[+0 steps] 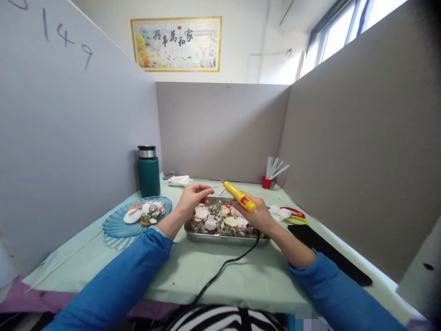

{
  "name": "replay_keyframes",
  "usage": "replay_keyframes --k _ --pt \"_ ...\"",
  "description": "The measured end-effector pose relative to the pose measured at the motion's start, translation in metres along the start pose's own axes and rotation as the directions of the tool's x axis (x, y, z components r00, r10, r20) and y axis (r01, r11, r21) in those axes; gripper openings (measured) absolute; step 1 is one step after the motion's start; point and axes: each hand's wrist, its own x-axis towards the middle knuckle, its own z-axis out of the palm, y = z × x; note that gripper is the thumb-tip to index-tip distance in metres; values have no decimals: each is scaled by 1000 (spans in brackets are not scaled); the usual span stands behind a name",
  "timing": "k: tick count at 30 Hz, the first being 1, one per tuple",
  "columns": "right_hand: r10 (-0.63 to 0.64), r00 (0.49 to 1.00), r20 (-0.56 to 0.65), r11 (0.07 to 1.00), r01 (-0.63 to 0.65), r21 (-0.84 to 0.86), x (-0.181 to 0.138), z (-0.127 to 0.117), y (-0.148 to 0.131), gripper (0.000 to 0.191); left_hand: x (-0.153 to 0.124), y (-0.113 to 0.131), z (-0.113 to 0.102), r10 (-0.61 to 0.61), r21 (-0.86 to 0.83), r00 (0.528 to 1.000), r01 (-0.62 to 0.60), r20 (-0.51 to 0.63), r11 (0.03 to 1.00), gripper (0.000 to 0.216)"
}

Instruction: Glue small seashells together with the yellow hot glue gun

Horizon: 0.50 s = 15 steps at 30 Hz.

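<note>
My right hand [260,214] is wrapped around the yellow glue gun [237,195], holding it above the far side of the metal tray [223,238] of shells [210,224]. The gun's long axis runs slantwise: its nozzle [222,181] points away from me and leftward, its back end toward my right wrist. The black cord [225,263] trails toward me. My left hand [192,200] pinches a small pale piece [215,187], too tiny to identify, near the nozzle.

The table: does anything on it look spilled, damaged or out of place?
A small dark speck looks odd, alone on the green tablecloth in front of the metal tray; crumb or stain, I cannot tell.
</note>
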Motion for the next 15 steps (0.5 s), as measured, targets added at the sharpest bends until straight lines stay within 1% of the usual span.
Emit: replay_keyframes --k 4,7,11,15 --pt "-88 994 72 994 92 -55 -1 -1 -2 17 1 2 -1 -3 -26 1000 2 -6 1000 33" --pt "-127 986 106 986 137 -99 -1 0 -2 13 1 2 -1 -10 -46 1000 10 4 999 34" --pt "-155 980 127 974 173 -149 -1 1 2 10 1 1 -2 -22 -75 999 24 26 997 34" --pt "-192 971 139 961 215 -173 -2 2 5 16 1 -1 -3 -41 -107 998 46 44 993 33"
